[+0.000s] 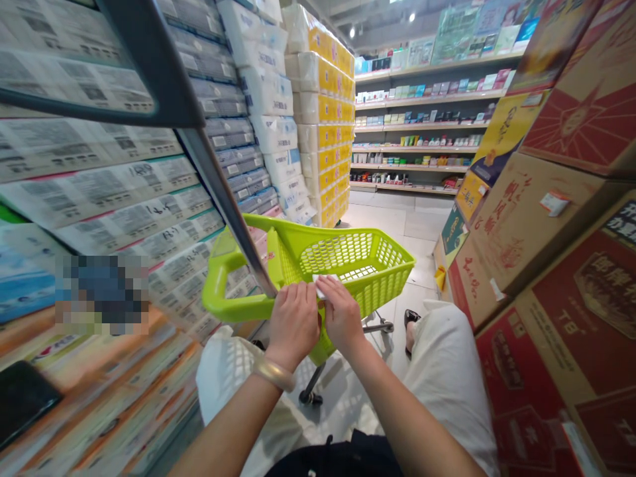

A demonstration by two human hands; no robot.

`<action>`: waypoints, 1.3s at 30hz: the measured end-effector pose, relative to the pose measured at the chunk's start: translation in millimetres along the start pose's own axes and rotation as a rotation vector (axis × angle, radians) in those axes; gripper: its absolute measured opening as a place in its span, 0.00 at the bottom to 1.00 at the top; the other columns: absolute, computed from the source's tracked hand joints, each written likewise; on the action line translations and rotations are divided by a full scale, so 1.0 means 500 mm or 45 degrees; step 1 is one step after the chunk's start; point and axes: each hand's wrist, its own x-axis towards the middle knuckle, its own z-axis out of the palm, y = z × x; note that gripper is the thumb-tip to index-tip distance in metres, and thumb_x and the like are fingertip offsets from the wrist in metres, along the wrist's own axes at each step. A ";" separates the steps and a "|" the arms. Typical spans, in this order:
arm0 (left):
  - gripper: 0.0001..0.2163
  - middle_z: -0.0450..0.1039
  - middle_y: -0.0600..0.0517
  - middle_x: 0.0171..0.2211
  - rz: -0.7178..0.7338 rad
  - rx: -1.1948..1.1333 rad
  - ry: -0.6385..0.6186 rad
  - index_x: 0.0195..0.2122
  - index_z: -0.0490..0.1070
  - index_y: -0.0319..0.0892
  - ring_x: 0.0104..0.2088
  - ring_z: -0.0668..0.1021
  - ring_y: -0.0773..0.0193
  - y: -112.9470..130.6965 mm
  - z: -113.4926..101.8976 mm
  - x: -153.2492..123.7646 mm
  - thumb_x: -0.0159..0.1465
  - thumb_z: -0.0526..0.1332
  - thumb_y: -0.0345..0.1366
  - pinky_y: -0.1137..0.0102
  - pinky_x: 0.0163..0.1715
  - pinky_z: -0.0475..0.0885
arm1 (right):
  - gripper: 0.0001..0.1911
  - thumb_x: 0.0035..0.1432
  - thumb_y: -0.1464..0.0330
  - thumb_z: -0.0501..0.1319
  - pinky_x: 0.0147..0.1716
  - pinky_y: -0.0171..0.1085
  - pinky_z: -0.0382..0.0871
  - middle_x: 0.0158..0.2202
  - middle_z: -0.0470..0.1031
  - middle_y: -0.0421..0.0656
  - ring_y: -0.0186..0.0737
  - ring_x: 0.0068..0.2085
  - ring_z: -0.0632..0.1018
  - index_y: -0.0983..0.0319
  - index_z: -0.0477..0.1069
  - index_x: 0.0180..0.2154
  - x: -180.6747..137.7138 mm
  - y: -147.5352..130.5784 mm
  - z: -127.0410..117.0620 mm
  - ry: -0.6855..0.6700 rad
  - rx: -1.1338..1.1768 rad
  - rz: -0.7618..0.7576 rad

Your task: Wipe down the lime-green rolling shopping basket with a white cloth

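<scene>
A lime-green plastic shopping cart [382, 262] on wheels stands right in front of me in a shop aisle. My left hand [294, 323] and my right hand [342, 317] meet at the near rim of its basket, fingers curled. Together they pinch a small white slip of paper [320, 283] between them. A pale bangle [274, 373] sits on my left wrist. My legs in light trousers show below, one on each side of the cart.
Shelves of stacked tissue packs [124, 199] with a grey metal upright [223, 192] close in on the left. Cardboard cartons [546, 232] are piled high on the right. The tiled aisle floor [397, 218] runs ahead to far shelves of goods [422, 132].
</scene>
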 end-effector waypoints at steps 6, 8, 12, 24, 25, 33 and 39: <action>0.13 0.73 0.42 0.37 0.000 -0.002 0.049 0.45 0.70 0.36 0.41 0.73 0.49 -0.003 -0.002 -0.017 0.58 0.57 0.31 0.58 0.46 0.63 | 0.23 0.62 0.77 0.49 0.60 0.52 0.66 0.51 0.78 0.48 0.45 0.58 0.74 0.59 0.75 0.52 -0.009 0.013 -0.022 0.077 -0.105 0.067; 0.13 0.73 0.43 0.37 -0.004 -0.004 0.061 0.45 0.71 0.36 0.42 0.73 0.49 -0.003 -0.002 -0.022 0.58 0.57 0.31 0.58 0.46 0.63 | 0.23 0.62 0.77 0.49 0.61 0.53 0.66 0.51 0.78 0.49 0.46 0.58 0.74 0.60 0.75 0.52 -0.013 0.009 -0.023 0.068 -0.116 0.078; 0.10 0.72 0.43 0.35 -0.024 -0.015 0.074 0.41 0.71 0.37 0.40 0.73 0.49 -0.004 -0.005 -0.029 0.59 0.56 0.31 0.58 0.45 0.63 | 0.23 0.61 0.77 0.51 0.62 0.50 0.65 0.54 0.76 0.48 0.43 0.59 0.73 0.59 0.73 0.54 -0.018 -0.016 -0.015 -0.054 -0.003 -0.065; 0.09 0.72 0.43 0.35 -0.071 -0.039 0.101 0.40 0.72 0.38 0.39 0.72 0.48 0.000 -0.007 -0.041 0.60 0.56 0.30 0.57 0.44 0.63 | 0.22 0.63 0.76 0.50 0.61 0.49 0.66 0.54 0.76 0.47 0.43 0.59 0.73 0.60 0.73 0.54 -0.029 -0.025 -0.012 -0.021 -0.004 -0.093; 0.09 0.72 0.43 0.35 -0.069 -0.032 0.101 0.40 0.72 0.37 0.39 0.72 0.48 0.001 -0.007 -0.042 0.60 0.56 0.30 0.57 0.45 0.63 | 0.22 0.64 0.76 0.49 0.61 0.49 0.66 0.54 0.77 0.47 0.43 0.59 0.73 0.60 0.73 0.53 -0.030 -0.024 -0.016 -0.032 -0.011 -0.111; 0.10 0.72 0.43 0.35 -0.065 0.003 0.126 0.42 0.72 0.37 0.39 0.72 0.49 0.009 -0.009 -0.048 0.61 0.56 0.30 0.57 0.45 0.63 | 0.23 0.63 0.77 0.49 0.60 0.51 0.67 0.52 0.77 0.49 0.45 0.59 0.72 0.61 0.73 0.54 -0.034 -0.028 -0.038 0.007 -0.105 -0.052; 0.11 0.73 0.43 0.36 -0.059 -0.013 0.123 0.43 0.72 0.36 0.40 0.72 0.49 0.011 -0.008 -0.052 0.60 0.56 0.30 0.57 0.47 0.63 | 0.23 0.63 0.77 0.49 0.59 0.51 0.68 0.52 0.78 0.48 0.45 0.58 0.74 0.59 0.73 0.54 -0.032 -0.024 -0.042 -0.003 -0.070 -0.063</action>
